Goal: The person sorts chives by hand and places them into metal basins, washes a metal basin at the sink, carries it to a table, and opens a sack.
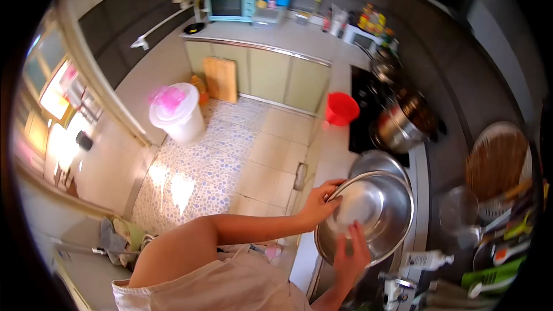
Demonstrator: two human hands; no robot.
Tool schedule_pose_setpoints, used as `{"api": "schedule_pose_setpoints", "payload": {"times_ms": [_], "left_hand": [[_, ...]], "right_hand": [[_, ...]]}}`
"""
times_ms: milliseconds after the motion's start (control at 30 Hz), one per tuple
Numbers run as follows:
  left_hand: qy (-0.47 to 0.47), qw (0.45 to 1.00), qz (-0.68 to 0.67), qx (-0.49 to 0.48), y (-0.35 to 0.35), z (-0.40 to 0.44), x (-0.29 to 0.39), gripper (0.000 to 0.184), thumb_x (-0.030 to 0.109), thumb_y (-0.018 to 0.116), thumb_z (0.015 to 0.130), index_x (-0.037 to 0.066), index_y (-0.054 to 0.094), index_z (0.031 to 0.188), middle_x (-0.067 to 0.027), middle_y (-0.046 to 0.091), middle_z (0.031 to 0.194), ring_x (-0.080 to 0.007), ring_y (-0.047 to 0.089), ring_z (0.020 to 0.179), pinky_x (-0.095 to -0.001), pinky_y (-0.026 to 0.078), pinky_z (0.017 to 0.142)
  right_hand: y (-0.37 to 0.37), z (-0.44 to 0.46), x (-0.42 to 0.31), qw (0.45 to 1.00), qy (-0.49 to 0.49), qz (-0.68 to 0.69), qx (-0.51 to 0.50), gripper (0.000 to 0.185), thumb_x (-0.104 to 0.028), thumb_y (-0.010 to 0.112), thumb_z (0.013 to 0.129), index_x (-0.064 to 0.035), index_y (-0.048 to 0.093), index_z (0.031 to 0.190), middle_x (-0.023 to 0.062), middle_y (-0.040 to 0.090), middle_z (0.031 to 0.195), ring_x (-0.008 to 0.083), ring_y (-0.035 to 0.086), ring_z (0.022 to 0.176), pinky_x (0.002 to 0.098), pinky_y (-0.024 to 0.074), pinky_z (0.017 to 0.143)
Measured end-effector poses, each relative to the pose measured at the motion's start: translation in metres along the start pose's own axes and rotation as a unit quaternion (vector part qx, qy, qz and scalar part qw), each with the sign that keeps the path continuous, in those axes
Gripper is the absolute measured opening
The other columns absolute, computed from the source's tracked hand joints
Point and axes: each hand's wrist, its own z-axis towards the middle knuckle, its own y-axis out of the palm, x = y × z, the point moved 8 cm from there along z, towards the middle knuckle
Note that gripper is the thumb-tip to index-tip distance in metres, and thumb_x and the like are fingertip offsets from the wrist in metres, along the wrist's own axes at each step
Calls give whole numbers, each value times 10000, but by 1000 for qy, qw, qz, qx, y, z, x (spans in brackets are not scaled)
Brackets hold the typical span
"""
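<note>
A stainless steel bowl (394, 219) is tilted over the counter's front part, its inside facing me. My left hand (321, 203) grips its upper left rim, with the thumb inside and fingers behind. Over the bowl's lower part is my right hand (352, 256), its fingers stretched out across the inside; the frame does not show clearly whether they touch the metal. Just behind, a second metal bowl (377, 161) sits on the counter, partly covered by the first.
A red plastic container (341, 109) stands on the counter's edge beside the black stove (362, 109). On the stove is a steel pot (400, 126). A white tube (425, 260) and a tap (398, 289) lie to the right. A lidded white bin (183, 121) stands on the floor.
</note>
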Motion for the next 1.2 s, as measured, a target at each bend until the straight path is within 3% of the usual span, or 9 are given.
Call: {"api": "schedule_pose_setpoints", "payload": {"times_ms": [100,300,333,500,733,867,900,1033,1200], "left_hand": [[-73,978,-117,154,-109,-8,-3,157,5,528,778,-14,601,915,-38,556,1059,-97,525,775,-241,426,666],[-6,925,-114,364,-325,-78,75,206,7,561,765,4,606,966,-30,599,865,-111,544,784,-263,450,685],[21,914,-105,392,-365,-96,84,225,5,569,769,4,601,992,-31,602,854,-112,554,762,-263,461,670],[39,836,-147,527,-521,-199,111,221,-18,572,754,5,612,970,-34,606,845,-111,557,743,-260,461,648],[89,722,-272,630,-639,-324,150,146,-47,541,759,16,599,877,-43,608,802,-124,568,716,-288,484,622],[97,670,-336,655,-691,-349,185,88,-28,540,786,53,572,795,-46,599,759,-149,593,676,-323,511,576],[102,662,-348,656,-709,-350,195,87,-23,543,788,60,562,770,-42,595,750,-147,589,668,-321,510,573],[134,666,-327,657,-797,-345,225,82,-29,522,790,43,557,771,-44,592,753,-133,568,654,-293,490,554],[161,632,-338,678,-897,-351,279,75,-14,546,791,48,553,750,-37,587,733,-127,568,650,-295,489,567]], "right_hand": [[62,-1,-51,988,-30,117,91,225,-14,659,690,-62,444,645,-8,421,557,67,318,464,204,249,440],[274,-58,-138,928,-200,126,-287,149,11,552,656,-48,429,596,-15,320,463,59,288,419,203,226,413],[308,-76,-161,895,-211,1,-392,75,-43,599,664,-47,536,704,49,513,583,138,494,525,263,409,552],[420,-150,-286,804,-415,-50,-423,313,-143,643,701,-90,592,1005,131,569,1120,304,491,1104,485,209,1018],[560,-217,-348,751,-163,169,-617,320,-71,633,697,-37,595,1013,124,613,1029,279,548,1037,469,314,964],[616,-255,-402,652,-534,-3,-539,406,-159,649,710,-33,557,1085,142,540,1160,296,472,1131,499,252,992],[643,-258,-399,659,-487,24,-573,433,-208,654,710,-40,551,1096,143,504,1206,301,439,1157,505,208,1007],[717,-257,-443,722,-369,193,-552,237,-9,629,674,-14,564,902,126,594,864,216,583,774,294,463,687],[832,-293,-515,682,-336,198,-619,209,19,642,641,-31,439,654,51,465,589,132,446,506,245,362,485]]}}
